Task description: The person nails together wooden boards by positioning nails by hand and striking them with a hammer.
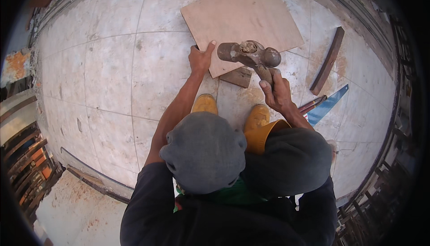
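A ball-peen hammer (253,57) with a worn metal head is held up in my right hand (280,92), whose fingers wrap round its handle just below the head. Behind it lies a light brown plywood board (246,17), partly covered by the hammer head. My left hand (200,60) grips the board's near left edge, thumb on top and the other fingers mostly hidden at its side. Under the board's near edge a short dark wooden block (236,77) sticks out toward me.
On the right of the tiled floor (107,66) lies a dark wooden strip (328,61). A handsaw with a blue blade (330,105) lies near my right forearm, beside a reddish-handled tool (313,104). My yellow boots (205,103) stand close to the board. Slatted wood is stacked at far left.
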{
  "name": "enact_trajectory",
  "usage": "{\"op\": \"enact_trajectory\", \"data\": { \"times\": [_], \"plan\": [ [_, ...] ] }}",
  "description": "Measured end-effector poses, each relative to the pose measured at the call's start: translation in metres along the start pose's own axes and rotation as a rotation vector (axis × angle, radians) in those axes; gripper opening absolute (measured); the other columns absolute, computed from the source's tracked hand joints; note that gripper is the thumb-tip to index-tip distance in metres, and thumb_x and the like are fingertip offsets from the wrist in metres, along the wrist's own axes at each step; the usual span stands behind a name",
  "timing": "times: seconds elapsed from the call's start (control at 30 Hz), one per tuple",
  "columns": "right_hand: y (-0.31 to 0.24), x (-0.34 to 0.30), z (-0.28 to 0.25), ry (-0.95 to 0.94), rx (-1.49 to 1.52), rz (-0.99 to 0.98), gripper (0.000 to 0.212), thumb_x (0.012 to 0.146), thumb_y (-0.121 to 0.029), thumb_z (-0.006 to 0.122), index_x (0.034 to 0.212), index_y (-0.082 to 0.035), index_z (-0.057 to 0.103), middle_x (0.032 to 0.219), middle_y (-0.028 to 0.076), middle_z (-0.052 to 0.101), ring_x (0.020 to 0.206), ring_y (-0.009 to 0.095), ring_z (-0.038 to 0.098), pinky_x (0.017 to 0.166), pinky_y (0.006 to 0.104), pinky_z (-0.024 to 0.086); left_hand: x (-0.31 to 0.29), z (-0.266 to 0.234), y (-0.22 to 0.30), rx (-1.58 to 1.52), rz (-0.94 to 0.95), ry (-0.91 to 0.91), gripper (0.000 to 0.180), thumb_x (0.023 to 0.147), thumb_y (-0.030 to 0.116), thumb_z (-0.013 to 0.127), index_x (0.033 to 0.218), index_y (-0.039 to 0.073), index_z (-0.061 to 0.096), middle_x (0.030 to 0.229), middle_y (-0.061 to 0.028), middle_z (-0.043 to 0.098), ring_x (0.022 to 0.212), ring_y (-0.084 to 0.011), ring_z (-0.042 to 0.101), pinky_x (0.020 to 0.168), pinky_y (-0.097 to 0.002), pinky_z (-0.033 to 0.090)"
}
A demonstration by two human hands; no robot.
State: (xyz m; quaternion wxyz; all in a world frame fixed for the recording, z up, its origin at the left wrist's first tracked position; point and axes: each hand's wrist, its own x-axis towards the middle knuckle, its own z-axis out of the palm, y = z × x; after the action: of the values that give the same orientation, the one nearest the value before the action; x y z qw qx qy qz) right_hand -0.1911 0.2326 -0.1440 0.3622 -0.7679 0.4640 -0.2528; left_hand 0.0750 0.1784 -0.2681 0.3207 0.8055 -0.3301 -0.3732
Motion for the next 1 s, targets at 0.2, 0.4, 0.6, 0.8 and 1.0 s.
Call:
{"op": "enact_trajectory", "data": {
  "times": [0.2,0.4,0.6,0.8,1.0],
  "plan": [
    [0.037,-0.025,0.019,-0.014,-0.122,0.052,0.031,0.097,-0.019,0.06,0.12,0.0,0.05,0.076,0.024,0.064,0.063,0.043,0.064,0.056,0.0469,0.049,0.0,0.009,0.0,-0.08,0.022,-0.021,0.085,0.073,0.06,0.079,0.108,-0.014,0.056,0.103,-0.0301,0.068,0.097,-0.0385,0.069,0.088,-0.041,0.053],
    [0.014,0.01,0.012,-0.174,-0.265,0.048,0.031,0.097,-0.021,0.061,0.12,-0.003,0.051,0.075,0.023,0.066,0.067,0.044,0.066,0.057,0.0495,0.05,0.008,-0.004,-0.013,-0.118,0.047,0.001,0.084,0.072,0.059,0.08,0.107,-0.015,0.057,0.103,-0.0304,0.068,0.097,-0.038,0.069,0.087,-0.0411,0.053],
    [0.015,-0.004,0.012,-0.002,-0.097,-0.019,0.037,0.096,-0.017,0.063,0.124,0.0,0.047,0.078,0.025,0.066,0.066,0.045,0.066,0.057,0.0486,0.05,0.014,0.0,-0.015,-0.105,0.048,-0.021,0.086,0.072,0.06,0.08,0.105,-0.016,0.056,0.103,-0.0303,0.068,0.096,-0.0387,0.069,0.087,-0.0413,0.053],
    [0.011,-0.002,0.004,-0.268,-0.434,-0.086,0.034,0.094,-0.023,0.064,0.121,-0.005,0.051,0.08,0.02,0.065,0.062,0.04,0.065,0.054,0.05,0.05,0.004,0.008,-0.014,-0.032,0.039,0.032,0.079,0.077,0.056,0.078,0.106,-0.016,0.062,0.105,-0.0284,0.069,0.099,-0.034,0.069,0.087,-0.0384,0.053],
    [-0.006,0.001,-0.002,-0.137,-0.329,-0.063,0.029,0.094,-0.023,0.065,0.113,-0.005,0.053,0.074,0.019,0.066,0.064,0.04,0.065,0.055,0.0487,0.051,0.0,0.01,-0.005,-0.065,0.027,-0.009,0.087,0.072,0.063,0.078,0.106,-0.014,0.058,0.104,-0.0316,0.067,0.1,-0.0407,0.067,0.09,-0.0428,0.051]
  ]
}}
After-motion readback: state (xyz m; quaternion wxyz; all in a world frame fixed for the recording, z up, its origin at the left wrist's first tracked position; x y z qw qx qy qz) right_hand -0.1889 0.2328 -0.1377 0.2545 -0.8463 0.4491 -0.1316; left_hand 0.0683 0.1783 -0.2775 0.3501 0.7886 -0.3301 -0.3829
